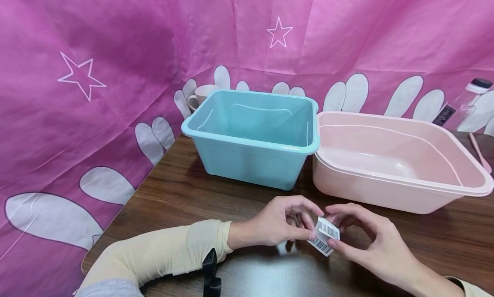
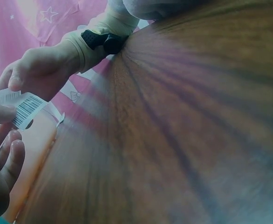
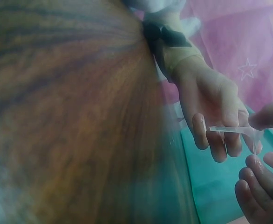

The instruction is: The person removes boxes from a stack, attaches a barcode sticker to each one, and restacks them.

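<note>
The table was dark wood grain with a faint sheen. The teal bin and pink basin were smooth, semi-glossy plastic. The barcode label looked like glossy paper. The backdrop was creased, matt cloth.

Left hand and right hand brought together low at centre, fingertips nearly meeting, thumbs and forefingers of both pinched closed. Left forearm lying across from the lower left in a cream sleeve, a dark strap at the wrist. Right forearm entering from the lower right corner, wrist bent inward. Remaining fingers of the right hand loosely curled beneath.
</note>
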A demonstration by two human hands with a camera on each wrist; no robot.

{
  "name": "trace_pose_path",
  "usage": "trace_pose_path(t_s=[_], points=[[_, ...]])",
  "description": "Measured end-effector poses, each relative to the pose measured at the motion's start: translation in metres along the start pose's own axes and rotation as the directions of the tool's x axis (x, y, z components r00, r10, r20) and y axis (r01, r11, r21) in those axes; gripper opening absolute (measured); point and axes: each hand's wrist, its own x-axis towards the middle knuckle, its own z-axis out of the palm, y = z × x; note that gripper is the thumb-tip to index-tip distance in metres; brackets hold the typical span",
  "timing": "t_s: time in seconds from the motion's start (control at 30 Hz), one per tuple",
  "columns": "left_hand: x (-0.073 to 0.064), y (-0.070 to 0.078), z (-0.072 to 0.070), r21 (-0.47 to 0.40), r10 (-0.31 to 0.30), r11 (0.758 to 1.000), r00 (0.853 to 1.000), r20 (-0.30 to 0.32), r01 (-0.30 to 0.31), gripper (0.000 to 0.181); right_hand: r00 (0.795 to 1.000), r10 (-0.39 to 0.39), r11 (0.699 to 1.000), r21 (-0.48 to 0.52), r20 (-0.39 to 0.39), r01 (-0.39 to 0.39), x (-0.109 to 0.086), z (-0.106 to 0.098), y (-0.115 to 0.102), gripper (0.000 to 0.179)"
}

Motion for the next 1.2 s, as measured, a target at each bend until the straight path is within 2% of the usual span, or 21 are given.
trace_pose_path(t_s=[0.27,0.53,0.7,1.03,1.2], points=[[0.0005,-0.0007,-0.0002,-0.01,-0.005,1.0,1.0,-0.005,0.004,0.04,0.999,0.017,1.0,-0.003,-0.034,-0.017,0.0008,-0.0001,0.0006,0.055],[0.0,-0.0009,-0.0014,0.003,-0.009,1.0,1.0,0.008,0.009,0.041,0.99,-0.06,0.998,-0.004,-0.131,0.06,0.0022,0.0014,0.0006,0.056],[-0.0003,-0.0006,-0.001,-0.002,-0.011,1.0,1.0,0.006,0.011,0.042,0.988,-0.003,1.0,-0.029,-0.156,-0.002,0.0013,-0.0004,-0.0006,0.05],[0.0002,-0.0012,-0.001,-0.059,-0.026,0.998,1.0,-0.005,0.026,0.047,0.976,0.036,0.997,-0.06,-0.217,-0.05,0.0004,-0.0008,-0.0024,0.041],[0.0002,-0.0019,-0.0014,-0.05,-0.034,0.998,0.999,-0.003,0.034,0.046,0.967,0.037,0.997,-0.061,-0.252,-0.054,0.0008,-0.0017,-0.0015,0.04]])
